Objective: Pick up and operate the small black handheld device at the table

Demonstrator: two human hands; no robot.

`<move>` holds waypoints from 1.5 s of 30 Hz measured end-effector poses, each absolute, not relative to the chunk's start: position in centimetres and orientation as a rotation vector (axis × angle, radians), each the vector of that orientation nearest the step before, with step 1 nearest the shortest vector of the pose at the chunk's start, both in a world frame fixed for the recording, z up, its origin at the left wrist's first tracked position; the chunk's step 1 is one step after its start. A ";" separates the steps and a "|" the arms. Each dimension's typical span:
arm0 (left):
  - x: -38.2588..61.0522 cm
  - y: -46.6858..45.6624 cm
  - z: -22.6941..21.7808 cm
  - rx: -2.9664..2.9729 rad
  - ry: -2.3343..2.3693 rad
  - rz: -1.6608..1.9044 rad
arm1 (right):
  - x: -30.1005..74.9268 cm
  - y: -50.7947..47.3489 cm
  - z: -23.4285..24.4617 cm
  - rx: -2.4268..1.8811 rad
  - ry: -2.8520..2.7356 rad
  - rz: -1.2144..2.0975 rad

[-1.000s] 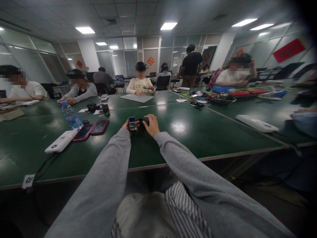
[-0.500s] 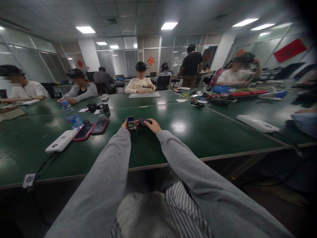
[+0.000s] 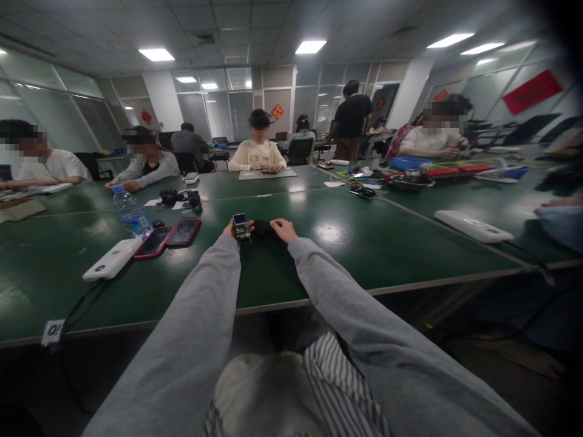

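Both my arms in grey sleeves reach out over the green table (image 3: 346, 255). My left hand (image 3: 231, 230) grips a small circuit board with a tiny screen (image 3: 240, 226), held upright just above the tabletop. My right hand (image 3: 284, 230) is closed on a black object (image 3: 263, 227) that lies right beside the board; its shape is too small to make out. The two hands are close together, with the board and the black object between them.
To the left lie a white power bank (image 3: 112, 259), a red phone (image 3: 153, 242), another phone (image 3: 184, 231) and a water bottle (image 3: 130, 213). A white device (image 3: 472, 226) lies at right. Other people sit around the far tables, with tools and parts (image 3: 410, 176) before them.
My right hand has lowered from above the black object and closed on it, sliding slightly right. The left hand keeps hold of the board.
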State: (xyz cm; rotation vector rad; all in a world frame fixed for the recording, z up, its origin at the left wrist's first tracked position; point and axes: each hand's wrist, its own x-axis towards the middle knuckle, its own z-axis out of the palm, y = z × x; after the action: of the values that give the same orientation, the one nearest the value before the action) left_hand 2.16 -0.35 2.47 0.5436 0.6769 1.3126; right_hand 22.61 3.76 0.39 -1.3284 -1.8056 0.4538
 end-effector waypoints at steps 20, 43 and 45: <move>2.2 -0.5 2.5 0.524 0.695 1.368 | 22.6 3.7 0.9 -1.291 -1.831 0.474; 0.9 0.5 1.5 0.531 0.657 1.344 | 41.4 5.5 0.0 -1.794 -1.940 -0.105; 0.8 0.5 1.5 0.526 0.664 1.341 | 47.6 5.3 0.2 -2.043 -1.692 -0.152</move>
State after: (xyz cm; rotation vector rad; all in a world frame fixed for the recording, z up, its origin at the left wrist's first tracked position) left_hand 0.79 0.55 1.52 0.5258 0.6637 1.3408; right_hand 47.63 5.27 0.18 -2.0431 -1.6923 -0.1519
